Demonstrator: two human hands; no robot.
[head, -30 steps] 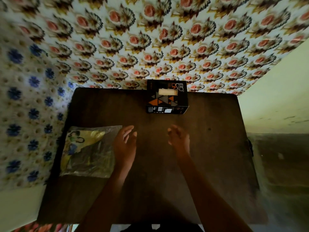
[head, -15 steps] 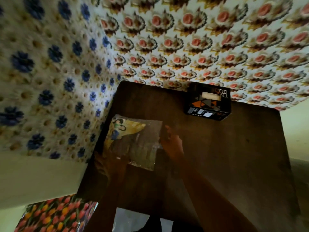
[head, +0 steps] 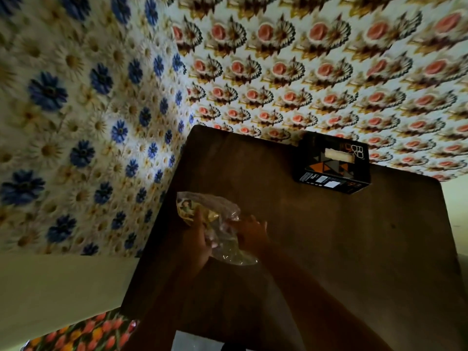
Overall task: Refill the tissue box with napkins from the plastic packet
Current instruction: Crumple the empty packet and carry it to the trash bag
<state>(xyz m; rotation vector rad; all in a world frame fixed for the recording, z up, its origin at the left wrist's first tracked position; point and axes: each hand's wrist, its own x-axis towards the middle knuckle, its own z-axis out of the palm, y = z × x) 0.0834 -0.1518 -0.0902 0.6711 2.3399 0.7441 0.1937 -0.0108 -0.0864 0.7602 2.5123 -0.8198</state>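
Near the left edge of the dark wooden counter (head: 316, 249), a crinkled clear plastic packet (head: 215, 224) with yellow print is clamped between left hand (head: 198, 239) and right hand (head: 249, 234). It is judged light, limp and slippery, best gripped at its mouth; napkins inside cannot be made out. Well apart stands the black patterned tissue box (head: 331, 165), something white showing in its slot.

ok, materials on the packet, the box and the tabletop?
Plastic packet: thin clear film, glossy; it crinkles and glints between both hands. Tissue box: looks like printed cardboard, matte black with orange and grey triangles and sharp folded edges. Table: dark brown, smooth, low sheen; wood or laminate, can't tell.
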